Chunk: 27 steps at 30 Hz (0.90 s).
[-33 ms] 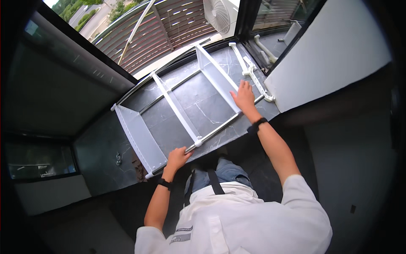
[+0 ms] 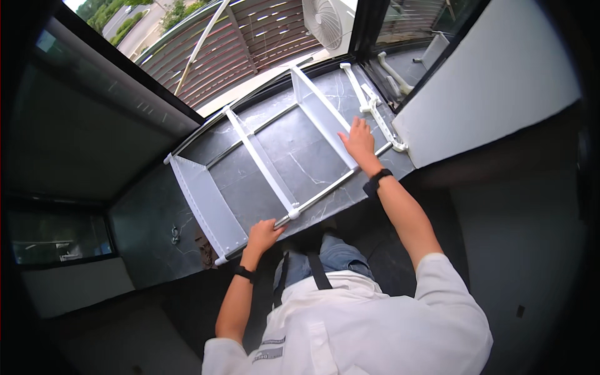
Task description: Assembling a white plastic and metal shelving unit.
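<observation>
A rack (image 2: 261, 159) with white shelves and silver metal poles lies on its side on a dark grey marbled surface (image 2: 315, 140). My left hand (image 2: 264, 237) is wrapped round its near pole, between the left shelf (image 2: 209, 209) and the middle shelf (image 2: 265, 165). At the right shelf (image 2: 320, 119), my right hand (image 2: 361, 144) rests by the near end of the edge, fingers stretched and thumb spread. Part of that shelf's end is hidden under the hand. Beyond it lie slim white plastic pieces (image 2: 369, 103), touching or close to the pole's right end.
A window with a dark frame (image 2: 362, 31) borders the far side; a slatted fence (image 2: 206, 59) and a fan unit (image 2: 324, 24) stand outside. A white wall panel (image 2: 475, 87) rises at right. Left of the rack lie a small metal item (image 2: 175, 235) and something brown (image 2: 205, 249).
</observation>
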Tool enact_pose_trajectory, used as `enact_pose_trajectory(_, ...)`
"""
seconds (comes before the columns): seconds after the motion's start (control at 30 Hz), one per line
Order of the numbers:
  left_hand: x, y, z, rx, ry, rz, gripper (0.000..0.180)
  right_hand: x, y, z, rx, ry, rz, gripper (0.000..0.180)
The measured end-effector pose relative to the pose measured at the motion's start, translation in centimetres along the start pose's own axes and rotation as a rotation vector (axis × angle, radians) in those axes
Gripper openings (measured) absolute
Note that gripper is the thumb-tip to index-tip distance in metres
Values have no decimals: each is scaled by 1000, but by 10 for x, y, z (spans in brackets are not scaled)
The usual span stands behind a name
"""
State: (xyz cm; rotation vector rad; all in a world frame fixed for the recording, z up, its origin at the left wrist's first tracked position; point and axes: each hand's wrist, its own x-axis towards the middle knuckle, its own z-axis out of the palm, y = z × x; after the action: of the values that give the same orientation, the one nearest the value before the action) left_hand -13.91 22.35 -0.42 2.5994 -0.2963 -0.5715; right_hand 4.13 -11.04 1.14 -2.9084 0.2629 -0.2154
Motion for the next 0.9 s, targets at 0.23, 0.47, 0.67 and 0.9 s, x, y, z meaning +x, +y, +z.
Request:
enact_pose_trajectory(0.23, -3, 33, 9, 10, 171, -55, 34, 63, 2, 40, -154, -69, -24, 41)
enact_pose_trajectory(0.47, -21, 11, 13, -73, 39, -72, 28, 124, 57, 41, -223, -88, -312, 48)
enact_pose_trajectory(0.67, 2, 27, -3, -127, 65, -46, 27, 122, 34, 35, 131, -288, -237, 50)
enact_pose_trajectory(0.9, -2, 27, 1, -163, 77, -45, 27, 96, 13, 18, 233, -450, -67, 47)
